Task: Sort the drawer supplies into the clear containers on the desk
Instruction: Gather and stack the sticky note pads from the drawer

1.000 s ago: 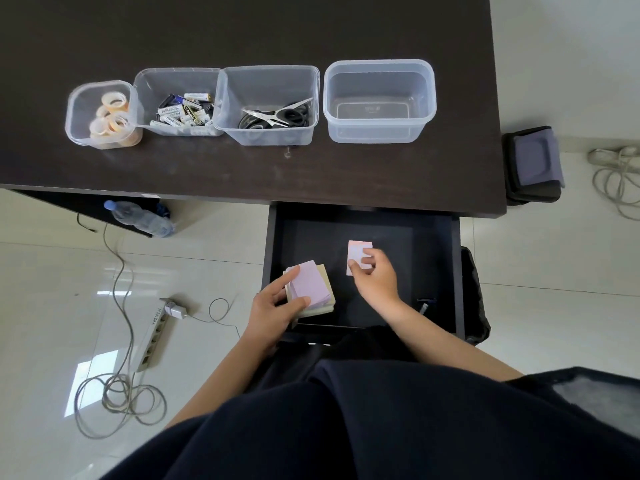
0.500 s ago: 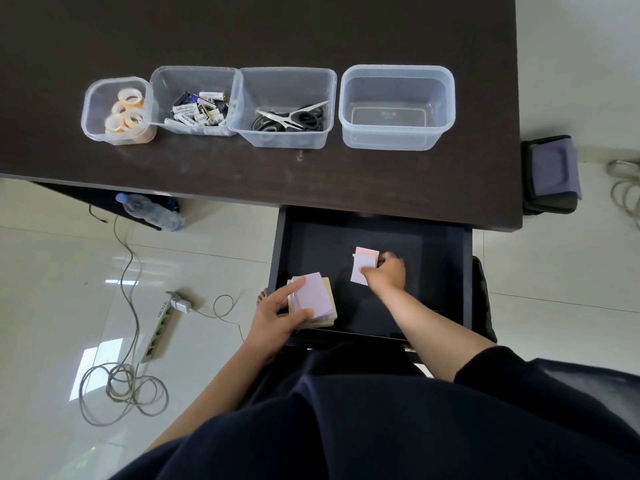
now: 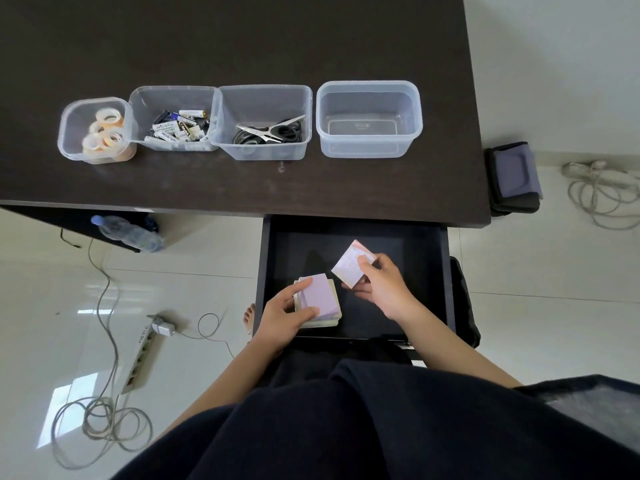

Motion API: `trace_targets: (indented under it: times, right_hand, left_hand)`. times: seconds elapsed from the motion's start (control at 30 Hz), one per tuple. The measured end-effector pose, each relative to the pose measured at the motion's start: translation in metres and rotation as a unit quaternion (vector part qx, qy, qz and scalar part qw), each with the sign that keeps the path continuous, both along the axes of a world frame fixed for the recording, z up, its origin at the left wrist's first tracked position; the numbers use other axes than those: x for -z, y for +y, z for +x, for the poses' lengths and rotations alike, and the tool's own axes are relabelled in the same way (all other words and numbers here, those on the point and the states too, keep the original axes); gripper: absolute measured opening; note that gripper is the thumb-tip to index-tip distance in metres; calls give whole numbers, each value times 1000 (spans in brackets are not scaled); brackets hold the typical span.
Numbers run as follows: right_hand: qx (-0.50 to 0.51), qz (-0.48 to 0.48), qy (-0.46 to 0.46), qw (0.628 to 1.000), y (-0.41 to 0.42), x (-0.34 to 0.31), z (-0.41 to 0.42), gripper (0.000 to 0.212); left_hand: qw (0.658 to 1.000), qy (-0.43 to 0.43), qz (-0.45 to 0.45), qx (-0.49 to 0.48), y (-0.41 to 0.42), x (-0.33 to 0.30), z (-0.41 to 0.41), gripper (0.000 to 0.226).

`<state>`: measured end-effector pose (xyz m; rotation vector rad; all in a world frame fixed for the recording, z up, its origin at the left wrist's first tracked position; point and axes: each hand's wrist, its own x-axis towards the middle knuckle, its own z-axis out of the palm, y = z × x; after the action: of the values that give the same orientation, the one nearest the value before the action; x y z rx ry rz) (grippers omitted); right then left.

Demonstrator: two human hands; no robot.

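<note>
Lilac top sheet on the cream-edged notepad stack (image 3: 320,301) under my left hand (image 3: 282,315). Pale pink pad (image 3: 351,263), faint speckled print, in my right hand (image 3: 382,289). Black drawer (image 3: 398,244) below both. Dark brown desk (image 3: 242,39) beyond; clear containers (image 3: 369,95) there, orange-tinted tape rolls (image 3: 107,129), black-handled scissors (image 3: 273,131).

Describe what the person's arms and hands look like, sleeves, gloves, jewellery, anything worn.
Both arms are bare from wrist to past the elbow; no sleeve edge shows in this frame. The left hand and right hand wear no gloves, and no watch, bracelet or ring is visible. Below them the person's dark navy clothing fills the lower frame.
</note>
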<state>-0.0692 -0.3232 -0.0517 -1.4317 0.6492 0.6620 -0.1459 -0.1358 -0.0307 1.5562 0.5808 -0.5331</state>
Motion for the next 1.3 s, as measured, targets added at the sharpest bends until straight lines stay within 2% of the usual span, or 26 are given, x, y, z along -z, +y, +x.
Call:
trace_targets:
  times: [0.2,0.37,0.5,0.67,0.9,1.03,1.13,1.3]
  right_hand:
    - [32,-2,-44,999,0,-19,-3,24]
    - [4,0,-85,996,2,-28,-5,17]
    - [-82,-63,-165,981,9,-39,-10,17]
    - [-140,-112,-246,952,14,-44,-14,30]
    - [-222,-89,-258,936,13,-36,-21,37]
    - [-205,-35,-189,960,17,-37,-24,37]
    - [-158,-4,-159,975,21,-44,-24,13]
    - [-98,-90,-218,967,32,-42,-30,13]
  left_hand:
    - [1000,-6,-9,12,-2,3,2,49]
    - [1000,-4,-17,15,-2,2,2,47]
    - [999,-3,-29,20,0,5,1,48]
    - [999,-7,-45,14,-2,9,-1,48]
    - [996,-14,-91,-14,0,7,-1,45]
    - [994,-22,-104,-23,4,5,-1,49]
    - [991,-29,-124,-39,4,1,-2,50]
    - [991,-50,-118,-40,0,-1,-4,51]
